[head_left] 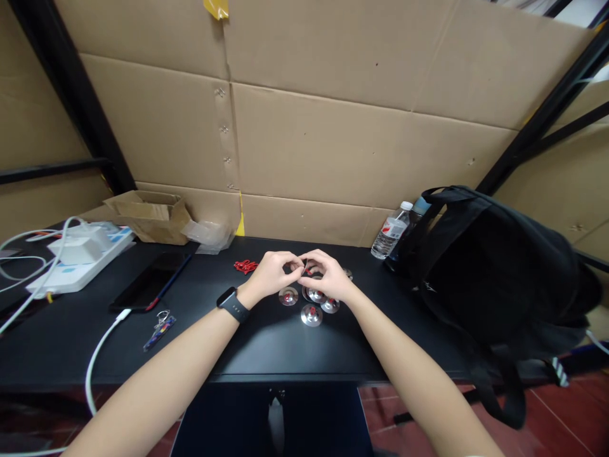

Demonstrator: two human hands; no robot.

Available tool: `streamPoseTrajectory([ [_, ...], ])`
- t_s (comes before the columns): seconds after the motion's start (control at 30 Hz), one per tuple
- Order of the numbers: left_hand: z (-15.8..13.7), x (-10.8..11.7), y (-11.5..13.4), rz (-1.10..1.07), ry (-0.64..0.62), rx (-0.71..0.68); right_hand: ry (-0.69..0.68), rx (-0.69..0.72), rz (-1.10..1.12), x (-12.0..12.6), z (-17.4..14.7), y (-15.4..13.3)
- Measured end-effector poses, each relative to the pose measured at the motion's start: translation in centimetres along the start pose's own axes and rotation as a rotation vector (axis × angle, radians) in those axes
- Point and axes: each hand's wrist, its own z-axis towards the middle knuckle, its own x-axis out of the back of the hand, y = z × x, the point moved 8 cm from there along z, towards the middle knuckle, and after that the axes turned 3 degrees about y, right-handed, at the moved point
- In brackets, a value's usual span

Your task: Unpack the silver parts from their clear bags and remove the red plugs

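Over the middle of the black desk, my left hand (275, 274) and my right hand (328, 274) meet with thumbs and fingertips pinched together. Between them is a small metal cymbal (305, 266), seen nearly edge-on and partly hidden by my fingers, with a bit of red cord beside it. Below my hands lie several more shiny round cymbals with red cord at their domed centres, including a near one (311, 315), a left one (288, 296) and a right one (330, 306). A bundle of red cords (245, 266) rests left of my left hand.
On the left are a phone (151, 281), a keychain (160, 330), a white power strip (80, 263), an opened cardboard box (155, 216) and clear plastic bags (209, 235). A water bottle (391, 231) and a black backpack (495, 279) stand right. Cardboard (333, 146) walls the back.
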Motion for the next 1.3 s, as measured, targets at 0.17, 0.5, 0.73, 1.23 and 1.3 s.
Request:
streamPoseTrajectory([
  [0.17, 0.0, 0.0, -0.2, 0.005, 0.014, 0.048, 0.026, 0.128, -0.255, -0.4, -0.1, -2.4],
  [0.5, 0.4, 5.3, -4.7, 0.234, 0.056, 0.171, 0.079, 0.068, -0.392, 4.5, 0.3, 0.5],
  [0.73, -1.2, 9.2, -12.0, 0.398, -0.129, 0.383, 0.027, -0.214, -0.601, 11.9, -0.8, 6.4],
  [1.23, -1.3, 3.5, -9.3, 0.210, -0.415, 0.247, -0.263, -0.430, -0.567, 11.5, -2.3, 10.3],
  [1.3, -1.6, 1.1, -6.7, 0.107, -0.542, 0.123, -0.268, -0.440, -0.550, 11.5, -2.4, 10.3],
])
